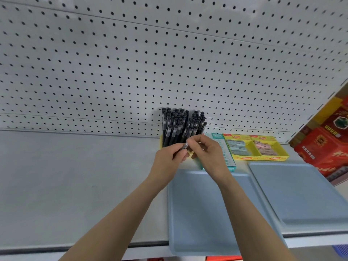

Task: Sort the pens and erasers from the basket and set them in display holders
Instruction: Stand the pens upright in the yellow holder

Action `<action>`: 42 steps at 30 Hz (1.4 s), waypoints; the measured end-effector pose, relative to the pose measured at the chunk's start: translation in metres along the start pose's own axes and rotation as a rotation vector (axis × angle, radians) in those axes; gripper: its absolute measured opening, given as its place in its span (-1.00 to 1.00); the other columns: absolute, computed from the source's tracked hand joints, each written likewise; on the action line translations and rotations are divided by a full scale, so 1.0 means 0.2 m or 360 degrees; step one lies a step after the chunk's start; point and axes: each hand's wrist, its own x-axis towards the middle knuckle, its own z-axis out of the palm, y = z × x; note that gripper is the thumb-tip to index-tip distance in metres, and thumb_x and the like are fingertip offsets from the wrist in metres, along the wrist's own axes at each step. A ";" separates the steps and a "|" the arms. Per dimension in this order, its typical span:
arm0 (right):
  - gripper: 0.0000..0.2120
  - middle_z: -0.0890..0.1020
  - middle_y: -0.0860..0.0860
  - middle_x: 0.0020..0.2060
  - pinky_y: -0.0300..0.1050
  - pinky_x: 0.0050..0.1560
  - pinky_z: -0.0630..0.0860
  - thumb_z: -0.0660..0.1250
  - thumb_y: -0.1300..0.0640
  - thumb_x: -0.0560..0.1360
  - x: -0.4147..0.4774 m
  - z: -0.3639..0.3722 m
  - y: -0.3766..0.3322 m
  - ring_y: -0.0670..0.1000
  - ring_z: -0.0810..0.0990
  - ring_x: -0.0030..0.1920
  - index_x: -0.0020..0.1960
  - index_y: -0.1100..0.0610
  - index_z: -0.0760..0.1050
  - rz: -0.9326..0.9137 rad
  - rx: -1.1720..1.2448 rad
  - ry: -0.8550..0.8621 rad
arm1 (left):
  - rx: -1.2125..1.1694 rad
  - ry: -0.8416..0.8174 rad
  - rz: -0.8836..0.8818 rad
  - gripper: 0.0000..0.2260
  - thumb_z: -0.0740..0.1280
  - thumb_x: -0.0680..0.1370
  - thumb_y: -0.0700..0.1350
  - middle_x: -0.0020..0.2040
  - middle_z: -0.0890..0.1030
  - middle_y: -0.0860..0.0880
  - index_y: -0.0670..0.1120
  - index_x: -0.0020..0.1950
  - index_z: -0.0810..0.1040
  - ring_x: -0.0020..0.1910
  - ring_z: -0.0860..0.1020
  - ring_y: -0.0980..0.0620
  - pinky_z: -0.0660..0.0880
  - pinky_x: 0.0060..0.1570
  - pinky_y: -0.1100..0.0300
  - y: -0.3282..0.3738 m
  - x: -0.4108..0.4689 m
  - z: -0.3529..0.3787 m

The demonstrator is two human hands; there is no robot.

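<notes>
shelf [75, 185], hands [167, 157] [209, 153] around pen [185, 146]

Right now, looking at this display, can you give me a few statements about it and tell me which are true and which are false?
1. The left hand and the right hand hold one pen between them. True.
2. A bunch of black pens stands in front of the pegboard. True.
3. The erasers lie on the blue trays. False: they lie in the yellow boxes.
4. The red cartons stand to the left of the black pens. False: they stand far to their right.
</notes>
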 end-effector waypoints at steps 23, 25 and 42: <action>-0.85 0.64 -0.04 -0.32 -0.01 -0.11 0.60 0.38 0.07 0.55 0.24 -0.14 0.00 -0.13 0.65 -0.29 -0.11 0.12 0.49 -0.0250 -0.0589 0.0347 | 0.1234 0.0198 0.0663 -0.61 0.40 0.50 -0.31 0.35 0.46 -0.13 -0.24 0.32 0.50 0.36 0.40 -0.12 0.45 0.23 0.07 -0.03 0.15 -0.14; -0.86 0.64 -0.04 -0.32 0.02 -0.10 0.60 0.37 0.08 0.55 0.25 -0.13 -0.01 -0.13 0.65 -0.29 -0.10 0.13 0.48 -0.0255 -0.0605 0.0339 | 0.1248 0.0201 0.0651 -0.60 0.41 0.49 -0.30 0.35 0.45 -0.12 -0.25 0.33 0.49 0.36 0.39 -0.10 0.41 0.24 0.14 -0.04 0.15 -0.14; -0.83 0.62 -0.01 -0.34 0.06 -0.15 0.56 0.33 0.11 0.58 0.29 -0.14 -0.01 0.07 0.65 -0.25 -0.12 0.16 0.42 -0.0332 -0.0883 0.0246 | 0.1279 0.0248 0.0602 -0.57 0.41 0.51 -0.25 0.34 0.45 -0.10 -0.22 0.37 0.47 0.32 0.40 -0.05 0.40 0.21 0.22 -0.06 0.18 -0.14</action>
